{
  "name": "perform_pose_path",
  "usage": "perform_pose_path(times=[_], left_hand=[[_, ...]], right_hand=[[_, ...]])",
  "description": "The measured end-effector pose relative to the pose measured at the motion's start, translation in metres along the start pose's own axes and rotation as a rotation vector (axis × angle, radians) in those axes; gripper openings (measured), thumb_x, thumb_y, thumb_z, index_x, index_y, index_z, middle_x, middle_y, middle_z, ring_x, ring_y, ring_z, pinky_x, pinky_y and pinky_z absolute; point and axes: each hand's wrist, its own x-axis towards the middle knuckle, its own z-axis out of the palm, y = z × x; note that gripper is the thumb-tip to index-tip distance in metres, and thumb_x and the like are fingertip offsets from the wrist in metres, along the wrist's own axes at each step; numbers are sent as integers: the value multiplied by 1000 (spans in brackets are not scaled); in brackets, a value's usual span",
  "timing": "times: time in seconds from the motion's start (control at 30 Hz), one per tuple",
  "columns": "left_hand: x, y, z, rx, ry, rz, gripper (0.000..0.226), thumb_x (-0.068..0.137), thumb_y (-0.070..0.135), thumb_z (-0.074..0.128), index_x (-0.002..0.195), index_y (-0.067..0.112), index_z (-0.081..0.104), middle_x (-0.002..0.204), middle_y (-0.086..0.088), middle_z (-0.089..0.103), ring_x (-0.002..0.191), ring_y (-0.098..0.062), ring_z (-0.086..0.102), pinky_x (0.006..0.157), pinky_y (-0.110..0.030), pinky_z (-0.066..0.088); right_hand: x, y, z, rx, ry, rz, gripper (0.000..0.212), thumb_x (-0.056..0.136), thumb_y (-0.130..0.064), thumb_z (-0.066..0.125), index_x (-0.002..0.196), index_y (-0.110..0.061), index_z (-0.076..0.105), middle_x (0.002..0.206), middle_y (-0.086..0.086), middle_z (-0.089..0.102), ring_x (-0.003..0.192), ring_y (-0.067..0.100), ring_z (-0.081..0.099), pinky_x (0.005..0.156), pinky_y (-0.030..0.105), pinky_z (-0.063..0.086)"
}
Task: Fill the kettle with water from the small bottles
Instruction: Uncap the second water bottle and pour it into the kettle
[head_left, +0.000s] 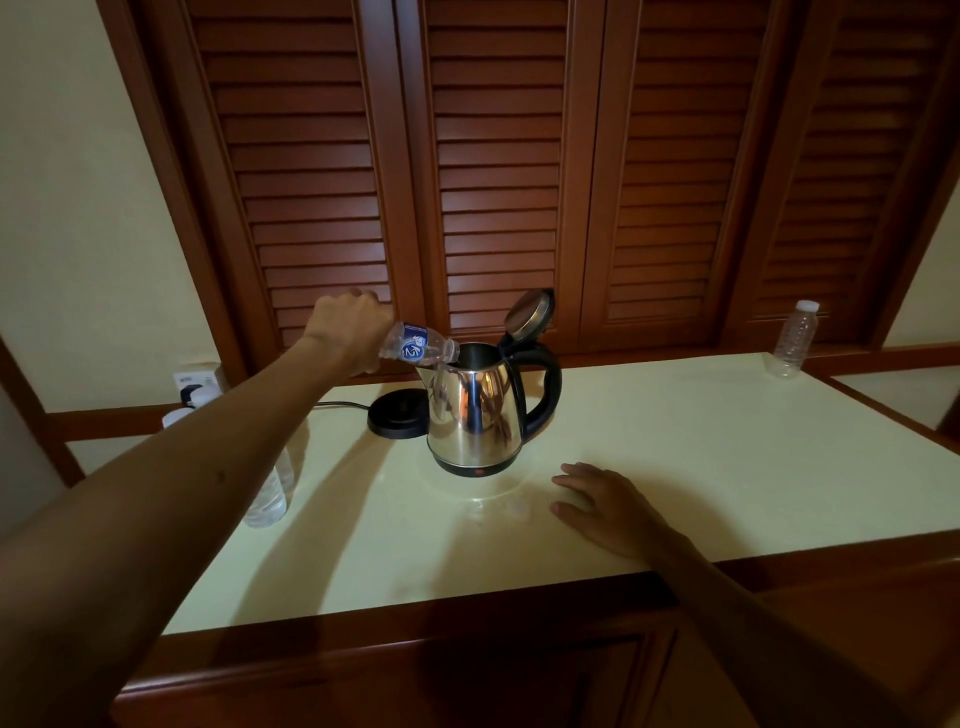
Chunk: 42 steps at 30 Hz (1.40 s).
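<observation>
The left hand (347, 327) is curled around the base end of a small labelled bottle (420, 349), fingers wrapped over the lower body. The bottle lies nearly horizontal, its long axis running left to right with the neck tipped slightly downward. The mouth points into the open top of the kettle (475, 410), just over the rim on the spout side. Whether water is flowing at this instant cannot be read clearly.

The right hand (605, 501) rests flat on the countertop (727, 467), fingers straight and spread, holding nothing, near the kettle's base but apart from it.

Handling, as a judgement: the bottle is thin clear plastic, light, and likely to buckle if squeezed. A grip around the lower body gives control of tilt; excess pressure would push water out in a surge. It should get lighter as it drains.

The kettle stands upright on the countertop, off its black power base (397, 415), which sits just behind and to the left. The lid (530, 312) is hinged open and stands up at the rear. The handle (545, 395) faces right, the spout left. The steel body is rigid and stable; take it by the handle.

Another clear bottle (793, 338) stands upright at the far right of the countertop, well apart from the kettle. A third bottle (267, 499) stands at the left edge, partly hidden by the left forearm.
</observation>
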Motion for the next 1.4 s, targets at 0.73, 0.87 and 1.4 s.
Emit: perform_pose_path(times=[0.73,0.87,1.4], left_hand=[[18,-2,-14,51,104,33,64,82,25,77,140,23,52,131,-12,47,125,-29,44,86,-40,52],[21,-1,-14,75,127,57,66,81,24,78,141,23,50,132,-13,46,124,-29,44,88,-38,51],[30,0,-12,147,248,160,64,88,25,71,145,26,43,135,-11,44,125,-27,42,94,-34,46]], right_hand=[[1,0,-1,23,9,-10,61,86,-67,44,136,-32,52,150,-11,42,138,8,34,114,34,28],[-1,-2,-1,29,11,-10,62,86,-68,43,135,-32,53,149,-12,42,138,7,34,114,35,29],[-3,-7,-5,48,31,-12,54,89,-58,52,134,-29,55,148,-10,44,137,9,37,113,35,30]])
